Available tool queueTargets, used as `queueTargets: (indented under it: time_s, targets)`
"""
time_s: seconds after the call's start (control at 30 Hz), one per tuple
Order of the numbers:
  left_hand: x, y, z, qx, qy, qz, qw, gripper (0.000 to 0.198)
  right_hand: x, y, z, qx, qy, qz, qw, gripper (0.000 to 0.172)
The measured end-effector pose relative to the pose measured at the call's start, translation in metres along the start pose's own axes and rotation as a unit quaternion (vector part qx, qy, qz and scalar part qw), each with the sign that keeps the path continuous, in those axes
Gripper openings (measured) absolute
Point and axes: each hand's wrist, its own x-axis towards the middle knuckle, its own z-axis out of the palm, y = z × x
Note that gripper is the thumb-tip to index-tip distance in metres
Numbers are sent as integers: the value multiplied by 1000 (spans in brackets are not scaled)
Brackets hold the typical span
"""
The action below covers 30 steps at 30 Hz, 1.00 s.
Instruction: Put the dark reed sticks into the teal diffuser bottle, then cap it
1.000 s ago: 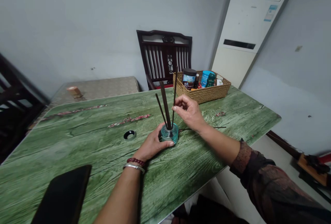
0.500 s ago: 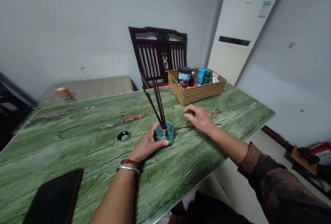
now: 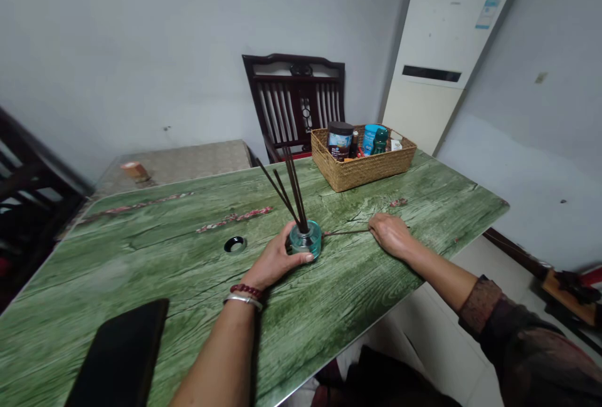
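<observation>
From the head camera, the left hand (image 3: 275,263) is curving around a squat, round glass bottle (image 3: 305,242) standing on the wood-grained green bench (image 3: 352,294), its fingers and thumb closing against the smooth teal wall. Slender dark reeds (image 3: 292,189) are fanning upward from the bottle's neck. The right hand (image 3: 390,236) is lying palm-down over a thin loose reed (image 3: 347,232), though whether it is gripping cannot be told. A woven wicker basket (image 3: 362,165) is sitting farther along the bench.

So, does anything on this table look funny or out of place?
One thin dark stick lies flat on the green wood-print table, under the right hand, while the other thin dark sticks stand tilted in the round blue-green glass bottle, so it looks left out.
</observation>
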Motion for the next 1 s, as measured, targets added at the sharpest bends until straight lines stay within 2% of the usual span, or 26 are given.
queueTargets:
  time_s: [0.07,0.13,0.23,0.3,0.37,0.43,0.5,0.53,0.6,0.67,0.73,1.0]
  targets:
    - [0,1,0,-7,0,3,1000,73,0,3,-3,13,9,8,1000,21]
    - [0,1,0,-16,-1,4,1000,75,1,7,-10,53,49,16,997,18]
    - [0,1,1,-28,-2,1,1000,75,6,10,-27,186,174,7,967,13]
    - [0,1,1,-35,-5,0,999,75,11,6,-44,306,258,-6,916,9]
    - [0,2,1,-40,-5,1,999,75,17,-7,-63,437,296,-23,849,10]
    - [0,2,1,-43,0,2,999,76,22,-26,-82,555,286,-50,779,16]
    - [0,2,1,-45,9,3,999,76,26,-47,-98,634,264,-81,722,21]
    - [0,2,1,-48,11,5,999,75,29,-58,-104,657,258,-93,702,22]
    - [0,2,1,-52,17,11,998,75,33,-77,-111,678,252,-111,682,24]
    - [0,0,2,-53,20,17,998,74,39,-91,-113,683,248,-121,677,23]
    - [1,-2,2,-51,18,21,998,74,46,-101,-110,674,245,-126,685,21]
    - [2,-7,2,-41,17,21,999,76,68,-116,-78,577,235,-94,777,11]
